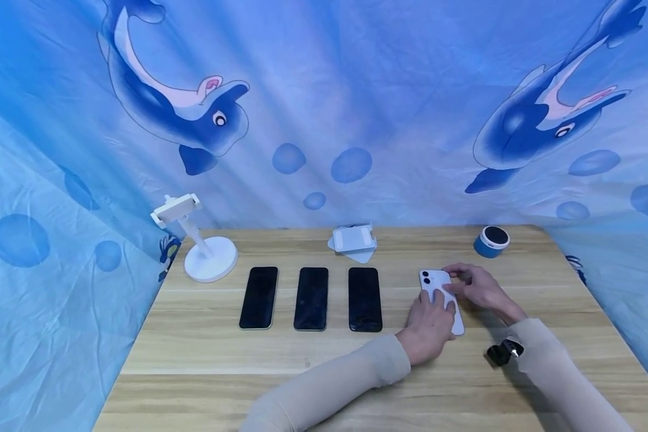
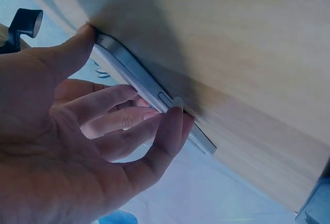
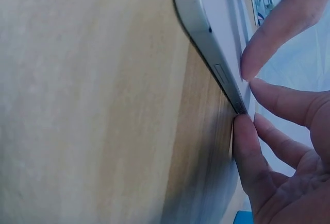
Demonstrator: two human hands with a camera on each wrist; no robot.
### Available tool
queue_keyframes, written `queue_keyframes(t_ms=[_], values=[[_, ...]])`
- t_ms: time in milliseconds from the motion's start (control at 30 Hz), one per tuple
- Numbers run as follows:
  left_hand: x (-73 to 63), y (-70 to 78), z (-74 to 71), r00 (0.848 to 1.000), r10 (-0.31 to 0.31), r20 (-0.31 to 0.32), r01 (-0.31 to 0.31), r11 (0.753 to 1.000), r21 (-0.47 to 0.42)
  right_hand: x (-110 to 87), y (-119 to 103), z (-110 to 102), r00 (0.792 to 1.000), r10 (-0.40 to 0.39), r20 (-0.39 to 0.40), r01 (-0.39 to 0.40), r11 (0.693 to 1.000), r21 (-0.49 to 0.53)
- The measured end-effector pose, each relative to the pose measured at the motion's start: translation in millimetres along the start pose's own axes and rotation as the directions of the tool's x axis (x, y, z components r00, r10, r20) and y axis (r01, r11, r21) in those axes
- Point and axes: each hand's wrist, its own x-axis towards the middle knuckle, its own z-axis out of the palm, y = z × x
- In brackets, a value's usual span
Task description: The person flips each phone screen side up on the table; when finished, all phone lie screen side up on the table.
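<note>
A white smartphone [image 1: 437, 279] lies back up at the right of the table, its two camera lenses at the far left corner. My left hand [image 1: 428, 324] grips its near part; in the left wrist view the thumb is at one corner and a curled finger is on the long side edge [image 2: 154, 90] by a button. At the far right corner my right hand [image 1: 480, 288] pinches the phone, thumb over the white back and a finger at the edge. The right wrist view shows right-hand fingertips [image 3: 245, 126] against the metal frame beside left-hand fingers. The screen is hidden underneath.
Left of the hands, three dark phones lie in a row: one [image 1: 259, 298], another [image 1: 311, 299] and a third [image 1: 365, 299]. Behind them stand a white phone stand [image 1: 210, 259] and a small pale folding stand [image 1: 353, 240]. A blue round speaker-like thing [image 1: 490, 243] sits far right.
</note>
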Motion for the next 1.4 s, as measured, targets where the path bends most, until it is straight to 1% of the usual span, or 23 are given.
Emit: queue_keyframes(t_ms=[100, 300, 467, 600, 700, 767, 867, 933, 1100, 1233, 1400], values=[[-0.3, 0.1, -0.3, 1.000, 0.018, 0.008, -0.018, 1.000, 0.014, 0.4, -1.4, -0.1, 1.000, 0.001, -0.001, -0.001, 1.000, 0.006], [-2.0, 1.9, 0.4, 0.999, 0.032, 0.007, -0.032, 0.998, 0.047, 0.1, -2.9, 0.6, 1.000, 0.016, -0.003, -0.016, 1.000, 0.022], [-3.8, 3.1, -0.2, 1.000, 0.030, -0.001, -0.030, 0.999, 0.042, -1.0, -4.6, 0.7, 0.999, 0.037, 0.000, -0.037, 0.998, 0.054], [-6.4, 4.2, -0.4, 1.000, 0.018, -0.001, -0.018, 0.999, 0.030, -0.9, -3.2, 0.2, 0.999, 0.047, 0.019, -0.049, 0.995, 0.091], [-7.4, 4.6, -0.3, 1.000, 0.004, -0.020, -0.003, 0.999, 0.035, 0.0, -2.2, 0.8, 0.999, 0.047, 0.022, -0.050, 0.990, 0.130], [-8.0, 3.9, -0.5, 0.999, -0.004, -0.046, 0.006, 0.999, 0.049, 0.9, -2.5, 1.6, 0.999, 0.039, 0.019, -0.041, 0.988, 0.151], [-8.5, 2.3, 0.0, 0.996, -0.006, -0.086, 0.012, 0.998, 0.069, 2.7, -3.0, 2.8, 1.000, 0.026, 0.008, -0.027, 0.985, 0.172], [-8.9, 1.1, 0.6, 0.995, -0.001, -0.100, 0.008, 0.998, 0.070, 2.3, -2.3, 2.3, 1.000, 0.016, 0.010, -0.017, 0.981, 0.194], [-9.3, -1.3, 0.8, 0.994, 0.003, -0.105, 0.000, 1.000, 0.028, -1.6, 0.8, -0.5, 1.000, -0.007, 0.019, 0.002, 0.971, 0.241], [-9.7, -2.6, 0.8, 0.994, -0.003, -0.106, 0.001, 1.000, -0.020, -3.7, 1.5, -1.5, 1.000, -0.013, 0.024, 0.007, 0.970, 0.244], [-10.1, -5.1, 1.3, 0.990, 0.002, -0.139, -0.010, 0.998, -0.057, -4.2, 0.8, -1.5, 1.000, -0.009, 0.025, 0.003, 0.971, 0.239]])
